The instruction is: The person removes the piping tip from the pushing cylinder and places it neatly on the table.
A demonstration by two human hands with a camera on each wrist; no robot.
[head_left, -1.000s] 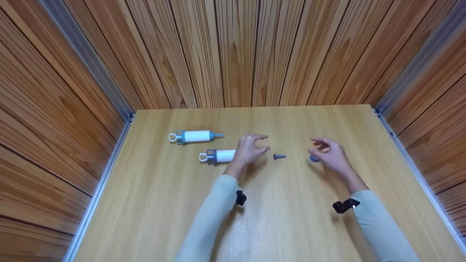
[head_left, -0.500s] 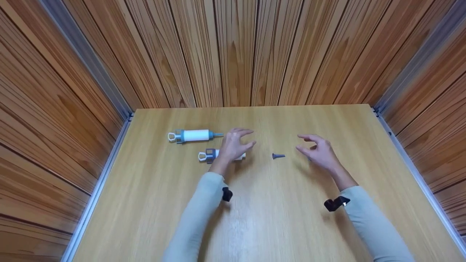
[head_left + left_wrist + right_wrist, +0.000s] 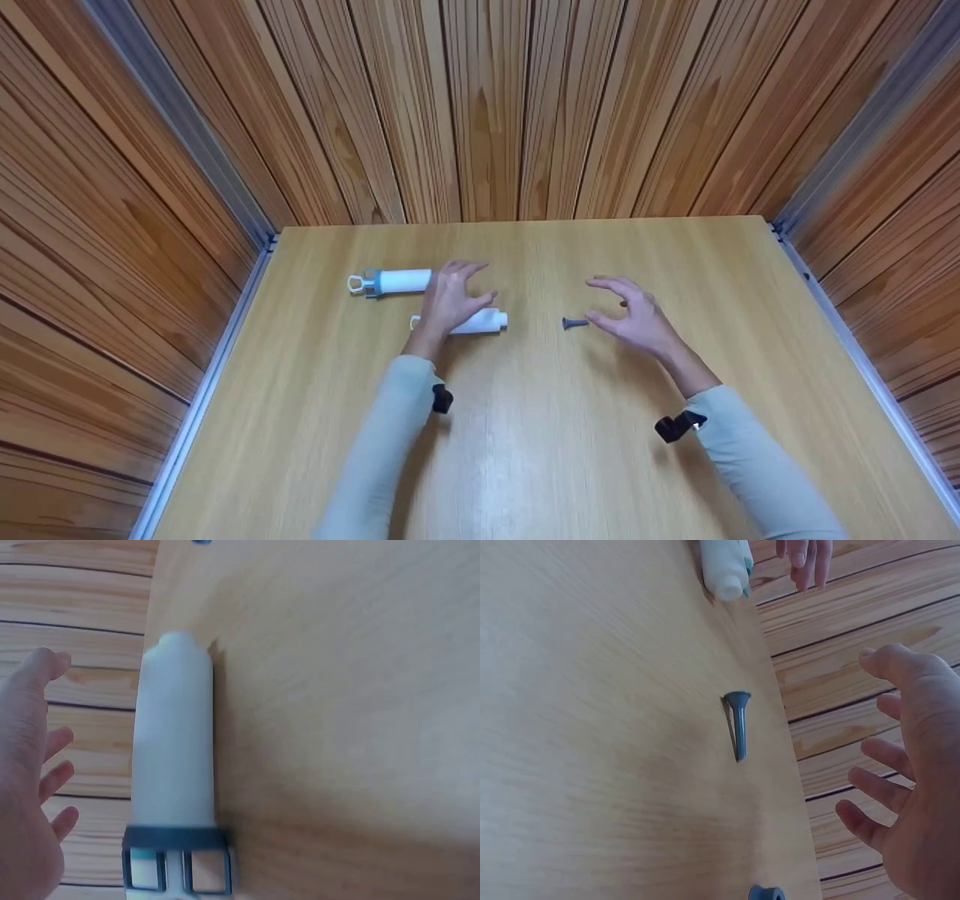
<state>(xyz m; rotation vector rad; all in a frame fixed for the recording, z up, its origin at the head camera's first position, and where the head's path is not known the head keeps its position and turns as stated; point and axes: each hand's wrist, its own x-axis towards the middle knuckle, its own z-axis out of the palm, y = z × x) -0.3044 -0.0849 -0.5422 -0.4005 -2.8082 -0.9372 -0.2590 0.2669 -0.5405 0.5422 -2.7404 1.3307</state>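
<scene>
Tabletop of pale wood grain carries a spread of plastic-looking parts. Nearest the far-left corner, a white cylinder with a teal collar and pull ring lies on its side, handle toward the left edge; the left hand hides its other end. Farther from the far edge, a white cylinder with a dark blue-grey slotted collar lies roughly parallel, bare neck toward the right edge. A dark blue-grey flared nozzle lies near the middle, apart from that neck but nearly in line, its wide end facing it. The alignment looks deliberate, perhaps to keep facing ends matched and the 2 cylinders easy to compare. A small dark blue ring-shaped piece, only partly visible, sits nearer the right edge than the nozzle.

The left hand hovers over the slotted cylinder, thumb and forefinger widely parted, the other fingers loosely bent, with nothing in its grasp. The right hand hangs beside the nozzle in a broad C, also holding nothing; its thumb seems to meet the nozzle's narrow tip from above, but the right wrist view shows them apart. Both forearms slant inward toward the far edge.
</scene>
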